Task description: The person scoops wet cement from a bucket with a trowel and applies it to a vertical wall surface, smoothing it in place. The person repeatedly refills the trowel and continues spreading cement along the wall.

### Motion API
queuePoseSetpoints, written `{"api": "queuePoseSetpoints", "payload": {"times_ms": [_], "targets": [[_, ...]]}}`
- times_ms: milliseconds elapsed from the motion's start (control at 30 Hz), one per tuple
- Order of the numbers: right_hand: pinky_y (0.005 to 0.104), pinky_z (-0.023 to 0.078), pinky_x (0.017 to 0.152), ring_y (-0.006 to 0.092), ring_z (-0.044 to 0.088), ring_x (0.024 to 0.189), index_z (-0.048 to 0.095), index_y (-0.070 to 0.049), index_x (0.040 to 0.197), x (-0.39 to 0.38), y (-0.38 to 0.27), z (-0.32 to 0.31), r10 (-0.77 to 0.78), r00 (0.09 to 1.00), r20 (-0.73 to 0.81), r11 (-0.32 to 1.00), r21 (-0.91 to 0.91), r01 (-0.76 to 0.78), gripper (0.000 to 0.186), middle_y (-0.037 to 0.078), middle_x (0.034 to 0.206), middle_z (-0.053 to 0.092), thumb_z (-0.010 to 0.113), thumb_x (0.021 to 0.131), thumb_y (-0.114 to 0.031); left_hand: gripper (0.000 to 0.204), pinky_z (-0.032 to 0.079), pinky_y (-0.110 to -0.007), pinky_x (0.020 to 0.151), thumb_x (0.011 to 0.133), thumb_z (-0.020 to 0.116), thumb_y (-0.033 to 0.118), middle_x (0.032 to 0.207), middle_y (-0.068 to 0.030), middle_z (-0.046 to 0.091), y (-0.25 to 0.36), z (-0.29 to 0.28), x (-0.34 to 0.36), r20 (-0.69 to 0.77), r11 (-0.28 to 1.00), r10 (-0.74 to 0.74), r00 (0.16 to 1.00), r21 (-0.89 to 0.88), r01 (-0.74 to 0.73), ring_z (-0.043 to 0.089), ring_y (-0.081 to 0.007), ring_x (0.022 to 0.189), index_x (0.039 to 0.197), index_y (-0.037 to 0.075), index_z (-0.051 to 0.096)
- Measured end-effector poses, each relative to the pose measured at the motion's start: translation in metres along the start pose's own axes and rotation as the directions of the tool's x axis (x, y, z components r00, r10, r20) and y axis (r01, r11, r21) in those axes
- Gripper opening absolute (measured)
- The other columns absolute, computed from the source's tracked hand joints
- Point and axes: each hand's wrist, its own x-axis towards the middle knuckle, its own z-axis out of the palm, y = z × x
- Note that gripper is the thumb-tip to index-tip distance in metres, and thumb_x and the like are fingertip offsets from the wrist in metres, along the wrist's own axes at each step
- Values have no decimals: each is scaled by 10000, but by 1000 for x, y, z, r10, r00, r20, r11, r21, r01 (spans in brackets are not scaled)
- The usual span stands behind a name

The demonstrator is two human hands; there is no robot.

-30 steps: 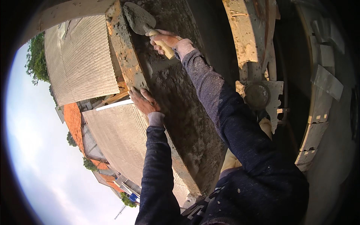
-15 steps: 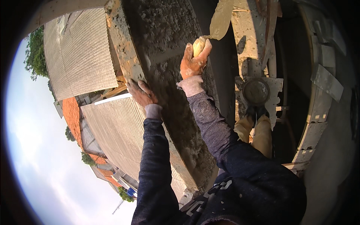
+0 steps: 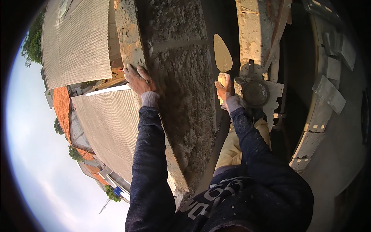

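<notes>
My right hand is closed round the pale handle of a pointed trowel. The trowel's blade points away from me, over the gap beside the wall, and looks coated with grey mortar. My left hand rests on a mortar-spattered board along the left edge of the wall top, its fingers spread and nothing held in it. Between the hands runs the rough, wet-looking mortar surface of the wall top, crossed by a smoother band.
A round bucket stands on the scaffold planks at my feet, right of the wall. Beyond a dark gap, a ledge with loose flat pieces lies at far right. Corrugated roofs spread below on the left.
My right hand has drawn the trowel back toward me and to the right, off the wall's far part. The left hand has shifted slightly along the board. The whole view has tilted a little.
</notes>
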Motion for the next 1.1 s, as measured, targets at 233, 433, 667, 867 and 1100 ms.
{"api": "queuePoseSetpoints", "payload": {"times_ms": [233, 433, 667, 867, 1100], "targets": [[324, 455, 409, 139, 505, 476, 436, -89, 1235, -49, 44, -68, 149, 984, -100, 988, 48, -145, 480, 42, 768, 534, 658, 818, -173, 620, 152, -510, 1135, 980, 301, 512, 1510, -200, 254, -11, 2, -3, -20, 1000, -22, 1000, 2, 22, 225, -383, 1393, 1448, 105, 321], [324, 446, 412, 132, 507, 478, 465, -121, 1199, -46, 17, -46, 285, 895, 343, 926, 141, -350, 391, 37, 737, 513, 623, 848, -189, 603, 201, -582, 1091, 978, 322, 504, 1489, -206, 298, -9, 0, -3, -66, 998, -31, 997, 56, 35, 273, -376, 1377, 1415, 92, 372], [292, 423, 400, 108, 487, 479, 456, -130, 1186, -38, -25, 9, 190, 895, 403, 952, 148, -268, 391, 20, 682, 482, 642, 861, -239, 598, 176, -586, 1103, 971, 343, 506, 1503, -190, 281, -6, 0, -2, -84, 999, -42, 996, 7, 43, 249, -379, 1388, 1427, 119, 362], [327, 520, 623, 184, 606, 682, 476, -103, 1201, -48, 21, -31, 284, 947, 149, 942, -227, -247, 434, 97, 894, 604, 652, 841, -270, 634, 142, -570, 1126, 971, 274, 545, 1527, -178, 226, -12, 5, -2, 8, 997, -69, 998, 16, 69, 210, -375, 1404, 1459, 141, 306], [477, 366, 1042, 355, 457, 1272, 251, -253, 1469, -70, 150, -243, 494, 800, -341, -38, -927, -372, 687, 179, 1388, 464, 471, 878, -527, 693, 242, -473, 1111, 967, 298, 553, 1423, -275, 369, -24, 5, 1, -84, 992, 119, 989, -25, -122, 319, -413, 1341, 1371, 5, 424]]}}
